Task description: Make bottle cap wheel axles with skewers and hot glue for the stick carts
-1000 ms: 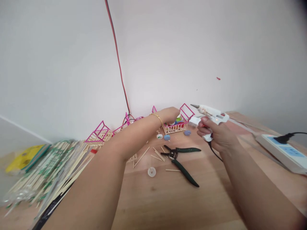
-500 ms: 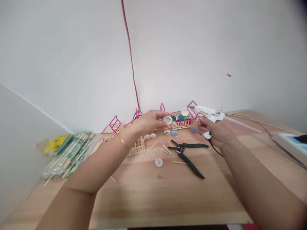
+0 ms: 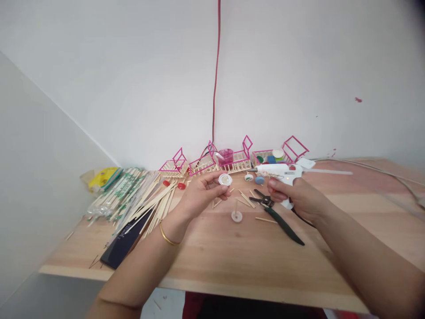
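Between the fingers and thumb of my left hand (image 3: 204, 192) is a white bottle cap (image 3: 225, 179), its hollow side facing me. My right hand (image 3: 300, 197) is wrapped round the grip of a white hot glue gun (image 3: 280, 173), whose nozzle points left toward the cap. A glue stick (image 3: 332, 172) juts from the back of the gun. Below and between my hands, a whitish disc (image 3: 237, 216) lies on the table with a short stick standing up from it. Dark green-handled pruning shears (image 3: 282, 223) lie beneath my right hand, partly hidden by it.
Pink-edged stick carts (image 3: 232, 164) line the wall, one with coloured caps (image 3: 271, 159) inside. A pink cup (image 3: 226, 157) stands among them. Loose sticks (image 3: 156, 204) lie over a dark box (image 3: 124, 241) on the left, beside bagged skewers (image 3: 116, 195). Cut stick pieces (image 3: 245, 198) lie mid-table.
The view has swung left and shows more of the table's left side and front edge. The glue gun has come lower, its nozzle nearer the cap's level. Both hands keep their hold.
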Motion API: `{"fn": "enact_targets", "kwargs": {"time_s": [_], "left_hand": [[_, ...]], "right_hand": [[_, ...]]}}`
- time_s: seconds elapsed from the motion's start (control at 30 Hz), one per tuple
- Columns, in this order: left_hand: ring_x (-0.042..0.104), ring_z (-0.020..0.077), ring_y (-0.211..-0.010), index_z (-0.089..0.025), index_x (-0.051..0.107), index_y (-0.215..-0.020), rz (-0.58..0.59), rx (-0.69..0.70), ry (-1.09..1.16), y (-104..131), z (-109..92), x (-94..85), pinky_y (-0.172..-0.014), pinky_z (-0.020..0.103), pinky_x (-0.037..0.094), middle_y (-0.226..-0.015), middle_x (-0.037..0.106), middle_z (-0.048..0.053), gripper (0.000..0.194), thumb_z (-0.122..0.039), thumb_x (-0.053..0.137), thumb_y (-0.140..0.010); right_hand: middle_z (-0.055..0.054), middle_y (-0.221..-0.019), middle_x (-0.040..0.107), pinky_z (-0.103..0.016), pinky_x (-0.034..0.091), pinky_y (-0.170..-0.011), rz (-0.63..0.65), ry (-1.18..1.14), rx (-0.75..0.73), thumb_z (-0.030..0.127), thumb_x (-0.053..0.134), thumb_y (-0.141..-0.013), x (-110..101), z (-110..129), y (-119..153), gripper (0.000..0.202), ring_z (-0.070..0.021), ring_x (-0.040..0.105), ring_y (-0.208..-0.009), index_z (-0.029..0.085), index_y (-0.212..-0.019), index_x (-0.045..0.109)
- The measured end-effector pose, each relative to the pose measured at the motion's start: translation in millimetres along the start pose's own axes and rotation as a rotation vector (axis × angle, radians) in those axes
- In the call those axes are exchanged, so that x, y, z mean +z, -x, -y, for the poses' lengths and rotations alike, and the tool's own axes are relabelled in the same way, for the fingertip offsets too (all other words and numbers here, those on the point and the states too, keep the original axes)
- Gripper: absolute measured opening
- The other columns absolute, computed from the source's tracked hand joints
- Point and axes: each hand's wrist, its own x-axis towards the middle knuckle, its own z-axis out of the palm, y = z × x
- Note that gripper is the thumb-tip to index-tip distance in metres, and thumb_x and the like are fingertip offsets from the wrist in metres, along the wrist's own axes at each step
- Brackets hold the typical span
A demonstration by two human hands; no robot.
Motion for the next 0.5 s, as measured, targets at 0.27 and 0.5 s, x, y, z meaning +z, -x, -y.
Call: {"fn": "enact_targets", "kwargs": {"time_s": [0.27, 0.5], "left_hand": [[0.059, 0.0102, -0.063, -0.012, 0.065, -0.099, -0.096, 0.206, -0.273, 8.3, 11.8, -5.7, -0.057, 0.022, 0.049, -0.079, 0.067, 0.005, 0.034, -0.03, 0.073, -0.071], [0.055, 0.0097, -0.064, -0.016, 0.067, -0.097, -0.184, 0.537, -0.742, 11.4, 14.1, -6.5, -0.059, 0.022, 0.044, -0.074, 0.066, 0.002, 0.028, -0.031, 0.071, -0.074]], "right_hand": [[-0.002, -0.074, 0.066, -0.031, 0.047, -0.06, -0.103, 0.469, -0.077, 0.045, 0.069, -0.072, 9.3, 4.9, 9.6, 0.026, -0.0203, 0.06, -0.069, 0.021, -0.079, 0.063], [-0.005, -0.098, 0.072, -0.041, 0.053, -0.079, -0.151, 0.729, -0.147, 0.044, 0.067, -0.072, 27.0, 14.1, 20.8, 0.028, -0.03, 0.065, -0.093, 0.025, -0.093, 0.068]]}}
